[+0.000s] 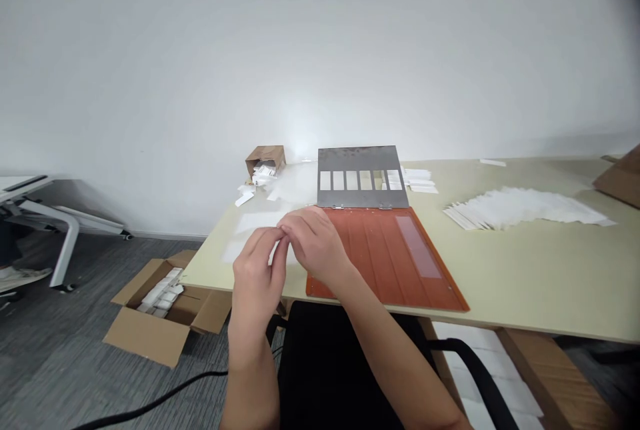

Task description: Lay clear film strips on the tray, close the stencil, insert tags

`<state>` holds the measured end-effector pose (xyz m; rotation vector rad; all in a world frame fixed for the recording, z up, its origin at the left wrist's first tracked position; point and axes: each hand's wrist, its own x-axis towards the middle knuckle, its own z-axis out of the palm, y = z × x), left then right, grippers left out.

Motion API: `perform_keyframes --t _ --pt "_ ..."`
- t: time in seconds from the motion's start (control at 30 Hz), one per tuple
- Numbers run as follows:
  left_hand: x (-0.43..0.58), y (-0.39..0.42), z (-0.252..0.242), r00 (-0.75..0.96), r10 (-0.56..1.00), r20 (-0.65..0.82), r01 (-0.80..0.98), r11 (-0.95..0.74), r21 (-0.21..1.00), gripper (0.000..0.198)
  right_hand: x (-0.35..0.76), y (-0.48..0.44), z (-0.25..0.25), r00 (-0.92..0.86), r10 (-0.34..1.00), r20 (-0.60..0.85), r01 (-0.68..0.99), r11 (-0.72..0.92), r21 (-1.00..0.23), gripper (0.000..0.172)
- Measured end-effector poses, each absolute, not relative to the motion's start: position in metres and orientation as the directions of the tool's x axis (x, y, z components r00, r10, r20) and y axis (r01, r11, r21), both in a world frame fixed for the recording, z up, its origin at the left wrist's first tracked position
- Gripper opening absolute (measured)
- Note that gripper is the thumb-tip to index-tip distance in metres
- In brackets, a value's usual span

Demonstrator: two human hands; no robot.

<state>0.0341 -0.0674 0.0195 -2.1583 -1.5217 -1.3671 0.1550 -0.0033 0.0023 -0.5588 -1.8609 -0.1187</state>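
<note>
My left hand (256, 273) and my right hand (316, 241) meet fingertip to fingertip above the front left part of the table. Both are closed in a pinch; whatever lies between the fingers is hidden. Under them on the tabletop is a translucent white sheet (250, 222). Just right of my hands lies an orange board (365, 253) with a pale strip (419, 247) along its right side. Hinged to the board's back edge, a grey metal frame (357, 158) with a row of rectangular windows is raised.
A small cardboard box (267, 152) spills white pieces at the back left. White strips (530, 209) lie fanned out on the right, near a brown box (623, 180). An open carton (147, 337) with white pieces sits on the floor, beside a black cable (165, 393).
</note>
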Motion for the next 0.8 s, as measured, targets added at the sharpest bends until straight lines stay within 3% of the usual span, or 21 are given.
perform_keyframes --t 0.07,0.13,0.23,0.3,0.4,0.47,0.6,0.8 --pt "0.031 -0.067 0.017 -0.013 0.686 0.728 0.8 -0.429 0.419 0.014 0.149 -0.001 0.005 -0.227 0.399 0.889 0.34 0.887 -0.311 0.027" --pt "0.029 -0.068 0.012 -0.132 0.749 0.649 0.719 -0.379 0.583 0.018 0.145 0.002 0.008 -0.183 0.491 0.852 0.247 0.862 -0.443 0.026" --pt "0.029 -0.07 0.004 -0.279 0.855 0.437 0.41 -0.305 0.859 0.034 0.146 0.006 0.014 -0.145 0.563 0.813 0.168 0.824 -0.541 0.024" --pt "0.033 -0.073 0.001 -0.285 0.901 0.328 0.206 -0.277 0.939 0.055 0.153 0.007 0.02 -0.142 0.582 0.801 0.159 0.812 -0.562 0.023" --pt "0.044 -0.074 -0.002 -0.221 0.935 0.277 0.093 -0.263 0.96 0.091 0.17 0.003 0.031 -0.189 0.604 0.774 0.202 0.795 -0.571 0.022" --pt "0.052 -0.072 -0.003 -0.141 0.953 0.267 0.076 -0.259 0.963 0.101 0.186 -0.003 0.038 -0.255 0.619 0.743 0.268 0.783 -0.561 0.023" --pt "0.071 -0.063 -0.007 0.022 0.985 0.17 0.017 -0.171 0.985 0.096 0.214 -0.012 0.043 -0.304 0.67 0.677 0.432 0.731 -0.529 0.024" --pt "0.109 -0.055 -0.022 0.113 0.993 0.039 -0.077 -0.03 0.997 0.074 0.251 -0.015 0.031 -0.261 0.769 0.583 0.621 0.596 -0.509 0.023"
